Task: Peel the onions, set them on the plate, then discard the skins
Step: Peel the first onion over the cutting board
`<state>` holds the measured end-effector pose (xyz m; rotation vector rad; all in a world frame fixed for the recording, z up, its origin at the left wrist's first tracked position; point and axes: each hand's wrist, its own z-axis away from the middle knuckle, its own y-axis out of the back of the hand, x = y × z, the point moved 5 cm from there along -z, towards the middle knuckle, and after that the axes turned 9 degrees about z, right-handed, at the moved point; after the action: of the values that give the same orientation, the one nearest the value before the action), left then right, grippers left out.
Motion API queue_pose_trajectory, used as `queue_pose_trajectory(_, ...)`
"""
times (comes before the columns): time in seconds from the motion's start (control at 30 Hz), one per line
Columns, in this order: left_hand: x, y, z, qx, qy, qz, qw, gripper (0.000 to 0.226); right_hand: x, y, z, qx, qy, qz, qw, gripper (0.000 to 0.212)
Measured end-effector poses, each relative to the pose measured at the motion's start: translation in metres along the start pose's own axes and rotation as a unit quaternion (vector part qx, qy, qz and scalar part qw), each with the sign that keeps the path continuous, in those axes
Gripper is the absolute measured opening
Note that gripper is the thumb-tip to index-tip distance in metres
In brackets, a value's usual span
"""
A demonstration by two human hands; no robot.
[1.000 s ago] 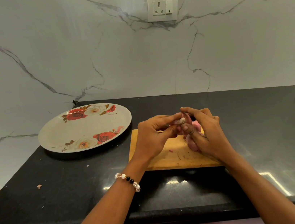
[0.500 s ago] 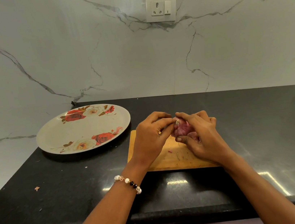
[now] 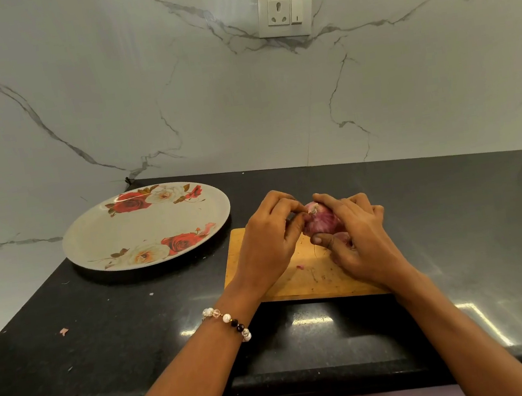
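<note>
Head view looks down on a red onion held just above the far end of a wooden cutting board, cupped between both hands. The right hand wraps round it from the right, fingers curled over the top and thumb pressed underneath. The left hand comes in from the left, its fingertips pinching at the onion's pale tip, where the papery skin is. A second bit of pink onion shows beneath the right hand, mostly hidden. The board lies on the black counter near its front edge, with a few small skin flecks on it. A flowered plate sits toward the counter's back left corner, just beside the board. A beaded bracelet circles the left wrist. One skin scrap lies near the counter's left edge.
</note>
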<state>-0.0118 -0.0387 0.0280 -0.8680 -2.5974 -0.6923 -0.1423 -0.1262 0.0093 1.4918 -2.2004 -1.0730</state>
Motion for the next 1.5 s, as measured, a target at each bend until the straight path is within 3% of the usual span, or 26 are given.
queue_pose_trajectory(0.13,-0.001,0.002,0.001,-0.024,0.014,0.041,0.999,0.026,0.000,0.000,0.001,0.001,0.008,0.013,1.000,0.069)
queue_pose_trajectory(0.33,-0.004,0.004,0.003,-0.013,0.013,0.049,0.999,0.020,0.000,-0.002,0.003,-0.010,0.030,0.043,0.999,0.069)
queue_pose_trajectory(0.63,-0.001,-0.003,0.003,-0.038,-0.004,-0.056,0.998,0.009,-0.003,-0.005,0.002,-0.018,0.031,0.054,0.998,0.070)
queue_pose_trajectory(0.77,-0.001,-0.005,0.003,-0.031,0.017,-0.046,0.998,0.005,-0.003,-0.006,0.001,-0.024,0.024,0.050,0.998,0.070)
queue_pose_trajectory(0.97,-0.009,-0.001,0.002,0.022,0.117,0.073,0.990,0.002,-0.003,-0.005,0.001,0.000,0.020,0.085,0.996,0.066)
queue_pose_trajectory(1.13,-0.016,0.000,0.005,0.048,0.216,0.180,0.958,0.007,-0.002,-0.003,0.000,0.015,0.005,0.112,0.994,0.066)
queue_pose_trajectory(1.33,-0.018,0.000,0.005,0.062,0.290,0.256,0.920,0.007,-0.002,0.003,-0.002,0.036,-0.012,0.103,0.994,0.064)
queue_pose_trajectory(1.5,-0.024,0.005,0.007,0.100,0.330,0.252,0.904,0.007,0.000,0.003,-0.003,0.034,-0.019,0.076,0.996,0.066)
